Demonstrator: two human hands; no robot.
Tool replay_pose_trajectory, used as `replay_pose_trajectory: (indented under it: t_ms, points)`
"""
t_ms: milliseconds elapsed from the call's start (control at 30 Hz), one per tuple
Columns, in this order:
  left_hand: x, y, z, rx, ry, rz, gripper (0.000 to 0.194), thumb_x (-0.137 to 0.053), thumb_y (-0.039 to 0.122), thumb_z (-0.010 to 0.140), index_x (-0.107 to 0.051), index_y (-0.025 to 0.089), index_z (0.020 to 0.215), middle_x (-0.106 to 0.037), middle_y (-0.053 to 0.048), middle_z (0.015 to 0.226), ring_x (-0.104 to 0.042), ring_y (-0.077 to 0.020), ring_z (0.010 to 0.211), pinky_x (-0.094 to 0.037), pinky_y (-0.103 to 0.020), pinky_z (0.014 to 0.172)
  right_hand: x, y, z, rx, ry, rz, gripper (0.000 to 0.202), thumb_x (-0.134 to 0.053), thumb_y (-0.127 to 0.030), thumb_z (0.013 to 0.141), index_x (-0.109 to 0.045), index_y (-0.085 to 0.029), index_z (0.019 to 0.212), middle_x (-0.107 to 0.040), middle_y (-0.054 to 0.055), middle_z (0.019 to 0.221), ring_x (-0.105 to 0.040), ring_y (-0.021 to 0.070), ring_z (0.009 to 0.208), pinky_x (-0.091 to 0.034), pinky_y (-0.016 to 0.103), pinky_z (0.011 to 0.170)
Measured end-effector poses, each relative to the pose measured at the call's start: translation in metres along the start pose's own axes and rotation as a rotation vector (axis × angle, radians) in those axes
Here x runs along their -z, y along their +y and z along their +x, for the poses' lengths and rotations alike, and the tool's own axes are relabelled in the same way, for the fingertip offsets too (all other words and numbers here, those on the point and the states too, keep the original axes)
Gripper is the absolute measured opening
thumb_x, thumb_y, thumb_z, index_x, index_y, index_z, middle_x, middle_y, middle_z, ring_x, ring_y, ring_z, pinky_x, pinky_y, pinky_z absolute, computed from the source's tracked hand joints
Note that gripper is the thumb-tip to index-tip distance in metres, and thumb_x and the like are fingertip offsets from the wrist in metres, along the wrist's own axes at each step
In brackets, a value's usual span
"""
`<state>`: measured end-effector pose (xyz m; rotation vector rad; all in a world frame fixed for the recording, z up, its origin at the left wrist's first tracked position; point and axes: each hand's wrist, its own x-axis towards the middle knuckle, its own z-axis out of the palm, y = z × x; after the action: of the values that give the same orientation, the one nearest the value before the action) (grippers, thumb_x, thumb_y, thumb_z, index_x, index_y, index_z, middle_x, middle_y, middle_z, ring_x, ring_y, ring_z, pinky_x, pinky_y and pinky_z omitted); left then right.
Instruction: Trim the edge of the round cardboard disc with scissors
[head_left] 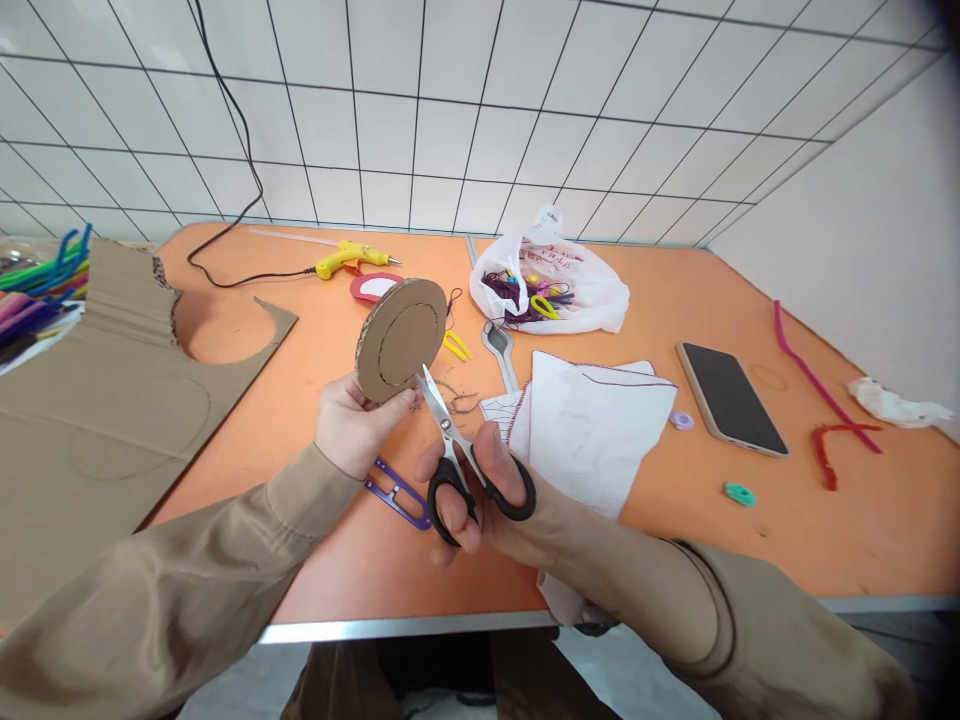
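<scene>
Steadying a cardboard disc, the left hand grips its near edge; the right hand grasps open scissors, seemingly angled for its drawn circle.

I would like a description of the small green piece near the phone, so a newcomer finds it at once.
On the orange table, find the phone at the right. Just off its near end lies the small green piece. The small piece beside the white sheets is lilac instead.
</scene>
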<state>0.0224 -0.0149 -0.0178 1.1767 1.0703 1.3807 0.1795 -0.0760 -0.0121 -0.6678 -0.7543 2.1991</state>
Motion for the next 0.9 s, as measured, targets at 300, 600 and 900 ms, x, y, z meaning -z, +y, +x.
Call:
replay_pose_trajectory:
  t_ms: [300, 600, 900]
  points:
    - [0.0014, 0.0019, -0.0020, -0.033, -0.026, 0.053, 0.015, -0.079, 0.022, 0.063, -0.075, 0.014, 0.076, -0.078, -0.006, 0.078, -0.072, -0.0224, 0.077, -0.059, -0.033, 0.074, -0.0024, -0.0029, -0.0005, 0.002, 0.020, -0.064, 0.062, -0.059, -0.077, 0.073, -0.067, -0.016, 0.082, -0.058, -0.003, 0.058, -0.049, 0.0057, 0.043, -0.059, 0.029, 0.055]
    - [0.0009, 0.0064, -0.0008, -0.032, -0.038, 0.084, 0.013, -0.077, 0.023, 0.063, -0.075, 0.014, 0.073, -0.076, -0.006, 0.072, -0.071, -0.0220, 0.071, -0.059, -0.033, 0.070, -0.0046, -0.0018, 0.0015, 0.013, 0.026, -0.074, 0.065, -0.061, -0.078, 0.070, -0.068, -0.015, 0.080, -0.055, -0.004, 0.053, -0.044, 0.0046, 0.039, -0.056, 0.026, 0.049]
    - [0.0051, 0.0051, 0.0006, -0.017, -0.043, 0.094, 0.012, -0.077, 0.025, 0.063, -0.075, 0.016, 0.070, -0.076, -0.006, 0.071, -0.072, -0.0241, 0.072, -0.059, -0.034, 0.071, 0.0004, -0.0068, 0.0012, -0.031, 0.029, -0.158, 0.066, -0.054, -0.077, 0.077, -0.068, -0.013, 0.080, -0.050, -0.004, 0.048, -0.040, 0.0051, 0.036, -0.055, 0.025, 0.044]
